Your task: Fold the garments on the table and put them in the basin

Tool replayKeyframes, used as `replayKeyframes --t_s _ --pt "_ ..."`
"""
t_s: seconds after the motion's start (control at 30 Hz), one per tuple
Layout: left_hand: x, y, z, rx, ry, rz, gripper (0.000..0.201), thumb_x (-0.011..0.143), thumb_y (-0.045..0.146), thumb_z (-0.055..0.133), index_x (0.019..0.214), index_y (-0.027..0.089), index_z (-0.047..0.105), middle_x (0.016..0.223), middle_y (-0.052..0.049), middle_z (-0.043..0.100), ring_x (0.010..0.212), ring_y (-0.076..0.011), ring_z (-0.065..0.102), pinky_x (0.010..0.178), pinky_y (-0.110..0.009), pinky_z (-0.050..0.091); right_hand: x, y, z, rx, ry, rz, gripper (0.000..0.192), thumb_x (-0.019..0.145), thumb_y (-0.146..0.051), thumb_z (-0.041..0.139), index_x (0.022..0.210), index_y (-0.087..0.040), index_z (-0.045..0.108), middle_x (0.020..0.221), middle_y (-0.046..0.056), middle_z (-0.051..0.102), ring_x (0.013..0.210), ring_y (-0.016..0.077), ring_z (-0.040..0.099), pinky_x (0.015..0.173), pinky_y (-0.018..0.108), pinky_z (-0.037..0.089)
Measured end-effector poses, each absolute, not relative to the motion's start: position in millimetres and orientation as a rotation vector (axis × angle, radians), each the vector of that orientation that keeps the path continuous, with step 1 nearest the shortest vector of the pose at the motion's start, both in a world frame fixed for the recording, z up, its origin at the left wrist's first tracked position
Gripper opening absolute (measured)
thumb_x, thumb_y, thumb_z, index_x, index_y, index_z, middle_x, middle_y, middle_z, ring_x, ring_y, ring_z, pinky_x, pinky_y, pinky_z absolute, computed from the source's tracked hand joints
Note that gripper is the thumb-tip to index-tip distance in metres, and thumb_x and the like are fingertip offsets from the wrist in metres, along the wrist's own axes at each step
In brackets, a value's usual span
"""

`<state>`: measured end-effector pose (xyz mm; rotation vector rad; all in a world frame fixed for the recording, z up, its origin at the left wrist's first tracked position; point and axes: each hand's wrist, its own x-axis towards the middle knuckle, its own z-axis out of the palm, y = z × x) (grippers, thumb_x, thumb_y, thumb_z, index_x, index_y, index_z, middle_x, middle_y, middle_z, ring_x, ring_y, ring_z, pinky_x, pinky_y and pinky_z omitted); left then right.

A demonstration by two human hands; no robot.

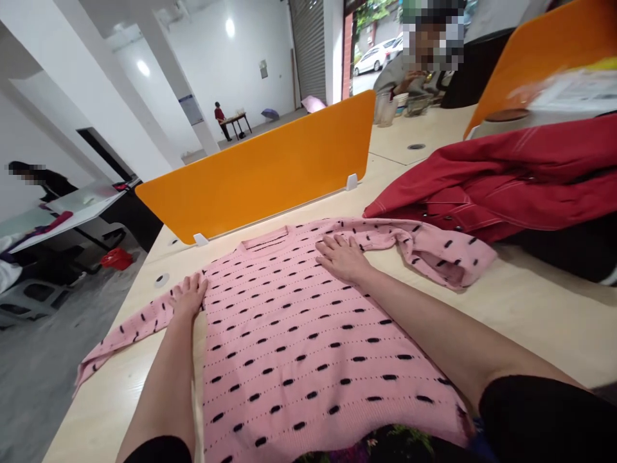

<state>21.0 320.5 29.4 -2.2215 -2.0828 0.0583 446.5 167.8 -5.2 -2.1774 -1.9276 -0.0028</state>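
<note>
A pink knit sweater [299,341] with black dashes lies spread flat on the pale wooden table [540,308], collar toward the far side. My left hand [189,296] rests flat on the sweater's left shoulder where the left sleeve stretches out to the left. My right hand [341,256] presses flat, fingers spread, on the right shoulder. The right sleeve [434,247] lies bunched and folded over to the right of that hand. Neither hand grips anything.
An orange divider panel [260,170] stands just behind the sweater. A red jacket [506,180] lies heaped at the right over something dark. A second orange panel [540,51] stands at the far right. A person sits beyond the divider; other people are farther off at the left and back.
</note>
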Motion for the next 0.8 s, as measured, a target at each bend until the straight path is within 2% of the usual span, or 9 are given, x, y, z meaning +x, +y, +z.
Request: replayKeyframes --t_s 0.07,0.13,0.23,0.33,0.47,0.63,0.73,0.8 --pt "22.1 321.5 34.7 -2.177 -2.152 0.016 0.060 0.091 0.054 0.023 0.144 0.029 0.035 0.152 -0.015 0.034 0.133 -0.0420 0.035 0.094 -0.066 0.034 446.4 168.4 -3.7 -2.176 -1.924 0.014 0.055 0.094 -0.050 0.027 0.142 -0.028 0.042 0.154 0.006 0.031 0.138 0.0338 0.025 0.110 0.060 0.013" --pt "35.5 316.3 38.9 -2.115 -2.179 -0.030 0.057 0.092 0.048 0.024 0.141 0.024 0.041 0.151 -0.016 0.035 0.134 -0.0416 0.033 0.096 -0.065 0.033 446.2 168.9 -1.8 -2.172 -1.916 0.023 0.056 0.094 -0.051 0.029 0.143 -0.028 0.042 0.154 0.007 0.031 0.138 0.0346 0.024 0.109 0.060 0.012" --pt "74.9 292.9 35.7 -2.180 -1.941 -0.155 0.059 0.094 0.042 0.019 0.142 0.016 0.039 0.155 -0.015 0.027 0.140 -0.0391 0.020 0.103 -0.064 0.027 446.4 169.5 1.2 -2.151 -1.905 0.038 0.056 0.094 -0.052 0.030 0.143 -0.026 0.042 0.154 0.008 0.030 0.139 0.0365 0.023 0.109 0.062 0.010" --pt "112.9 259.9 20.8 -2.462 -1.626 -0.100 0.062 0.094 0.049 0.019 0.147 0.021 0.032 0.158 -0.009 0.022 0.142 -0.0358 0.017 0.108 -0.060 0.024 446.4 170.9 4.3 -2.123 -1.909 0.060 0.056 0.094 -0.052 0.031 0.142 -0.026 0.043 0.155 0.009 0.030 0.139 0.0367 0.023 0.109 0.061 0.009" --pt "131.3 236.9 6.3 -2.558 -1.651 -0.025 0.063 0.094 0.053 0.015 0.151 0.026 0.022 0.159 -0.006 0.020 0.143 -0.0340 0.019 0.109 -0.057 0.024 445.5 171.5 10.4 -2.056 -1.920 0.060 0.052 0.094 -0.048 0.035 0.137 -0.023 0.048 0.151 0.010 0.036 0.136 0.0345 0.027 0.108 0.059 0.013" --pt "127.6 238.5 10.4 -2.572 -1.687 -0.024 0.063 0.094 0.052 0.013 0.151 0.027 0.021 0.159 -0.004 0.020 0.144 -0.0327 0.017 0.111 -0.057 0.021 468.7 142.0 26.8 -1.933 -1.784 -0.150 0.042 0.094 -0.031 0.035 0.129 -0.017 0.055 0.145 0.010 0.044 0.133 0.0249 0.033 0.108 0.043 0.021" --pt "127.7 238.5 11.4 -2.574 -1.712 -0.036 0.063 0.094 0.053 0.013 0.151 0.028 0.021 0.159 -0.004 0.019 0.144 -0.0326 0.017 0.111 -0.056 0.020 504.7 97.0 30.8 -2.136 -1.470 -0.397 0.043 0.093 -0.032 0.035 0.128 -0.016 0.055 0.144 0.013 0.044 0.133 0.0298 0.031 0.109 0.047 0.020" --pt "128.2 238.5 10.1 -2.574 -1.713 -0.045 0.062 0.094 0.053 0.013 0.151 0.028 0.022 0.159 -0.005 0.019 0.144 -0.0327 0.017 0.111 -0.056 0.020 531.6 63.3 26.5 -2.346 -1.295 -0.412 0.045 0.090 -0.036 0.042 0.127 -0.017 0.056 0.144 0.015 0.043 0.128 0.0350 0.036 0.104 0.051 0.026"
